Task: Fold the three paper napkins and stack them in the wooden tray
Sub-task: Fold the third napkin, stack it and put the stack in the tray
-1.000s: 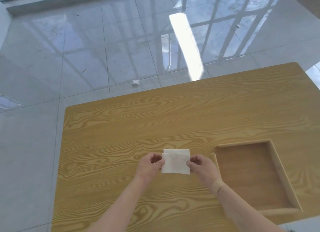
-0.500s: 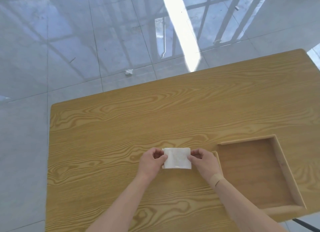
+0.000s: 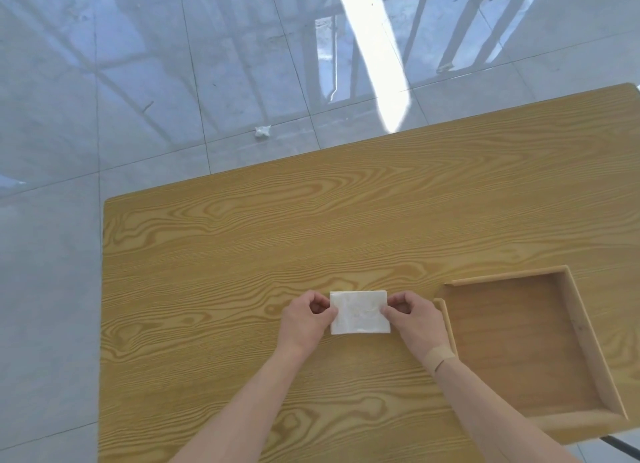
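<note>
White folded napkin (image 3: pixel 359 312) lies flat on the wooden table (image 3: pixel 242 241), just left of the wooden tray (image 3: pixel 585 341). Left hand (image 3: pixel 304 319) pinches the napkin's left edge, right hand (image 3: pixel 414 319) pinches its right edge, fingers curled. Beyond the napkin, a crumpled paper scrap (image 3: pixel 262 131) sits on the tiled floor (image 3: pixel 104 82).

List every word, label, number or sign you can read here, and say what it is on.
None: no readable text anywhere in this view.
Napkin: plain white, only a faint embossed pattern, no letters.
Tray: bare wood, no label.
Table: wood grain only.
Tan strip on the right wrist: no print visible.
Crumpled white scrap on the floor: too small to show any writing.
</note>
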`<state>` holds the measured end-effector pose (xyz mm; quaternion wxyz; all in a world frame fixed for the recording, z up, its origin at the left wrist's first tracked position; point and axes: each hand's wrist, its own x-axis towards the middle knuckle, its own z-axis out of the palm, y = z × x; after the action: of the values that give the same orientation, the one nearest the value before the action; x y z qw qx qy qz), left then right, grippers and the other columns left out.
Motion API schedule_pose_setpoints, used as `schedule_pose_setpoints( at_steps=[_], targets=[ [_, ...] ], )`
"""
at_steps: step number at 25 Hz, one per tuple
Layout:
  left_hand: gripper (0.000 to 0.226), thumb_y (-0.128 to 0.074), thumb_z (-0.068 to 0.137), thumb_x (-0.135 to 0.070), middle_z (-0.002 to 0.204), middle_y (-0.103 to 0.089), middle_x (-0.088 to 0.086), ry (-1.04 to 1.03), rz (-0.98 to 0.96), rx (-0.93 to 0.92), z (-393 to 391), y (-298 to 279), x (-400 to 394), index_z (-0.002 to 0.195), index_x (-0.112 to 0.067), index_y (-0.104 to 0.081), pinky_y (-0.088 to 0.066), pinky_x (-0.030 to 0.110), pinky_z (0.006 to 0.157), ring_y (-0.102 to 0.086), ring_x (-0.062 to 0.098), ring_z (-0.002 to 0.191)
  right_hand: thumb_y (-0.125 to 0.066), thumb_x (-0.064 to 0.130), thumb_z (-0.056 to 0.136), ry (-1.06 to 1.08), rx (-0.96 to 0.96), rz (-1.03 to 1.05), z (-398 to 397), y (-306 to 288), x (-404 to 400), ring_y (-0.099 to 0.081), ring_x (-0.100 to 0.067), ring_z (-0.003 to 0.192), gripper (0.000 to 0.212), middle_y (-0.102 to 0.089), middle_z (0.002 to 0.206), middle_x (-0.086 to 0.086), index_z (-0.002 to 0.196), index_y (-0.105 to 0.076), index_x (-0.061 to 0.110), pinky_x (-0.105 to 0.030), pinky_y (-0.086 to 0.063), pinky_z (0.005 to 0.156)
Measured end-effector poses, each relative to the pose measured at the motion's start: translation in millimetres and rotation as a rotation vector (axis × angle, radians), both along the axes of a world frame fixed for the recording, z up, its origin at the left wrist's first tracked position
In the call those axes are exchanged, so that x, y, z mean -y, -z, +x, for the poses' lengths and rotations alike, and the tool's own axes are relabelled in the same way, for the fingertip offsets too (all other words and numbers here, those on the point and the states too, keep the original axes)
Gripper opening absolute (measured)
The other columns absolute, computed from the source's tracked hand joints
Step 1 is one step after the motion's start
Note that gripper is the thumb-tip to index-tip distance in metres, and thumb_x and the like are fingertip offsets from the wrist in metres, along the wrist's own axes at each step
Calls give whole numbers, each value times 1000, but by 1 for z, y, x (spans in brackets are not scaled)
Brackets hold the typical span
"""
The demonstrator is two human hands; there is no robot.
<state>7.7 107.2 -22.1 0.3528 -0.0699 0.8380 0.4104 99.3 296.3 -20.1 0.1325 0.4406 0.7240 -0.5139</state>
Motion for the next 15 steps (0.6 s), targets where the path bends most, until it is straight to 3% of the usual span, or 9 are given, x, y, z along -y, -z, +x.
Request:
schedule_pose_setpoints(
  at_steps=[5,15],
  targets=[
    [7,-75,82,-27,75,-71,-8,13,-15,-11,1,-2,-1,82,-27,-68,-44,11,52,-60,3,62,-73,30,82,6,0,-3,0,-1,0,-69,-11,74,4,-74,76,8,82,-69,30,-24,-50,64],
    [8,-76,82,-27,77,-71,-5,-18,-39,-21,0,-2,-4,81,-27,-67,-50,21,60,-62,6,64,-72,29,83,-8,14,16,-3,-1,1,-66,-9,69,4,-72,74,8,81,-68,30,-24,-49,63]
  ],
)
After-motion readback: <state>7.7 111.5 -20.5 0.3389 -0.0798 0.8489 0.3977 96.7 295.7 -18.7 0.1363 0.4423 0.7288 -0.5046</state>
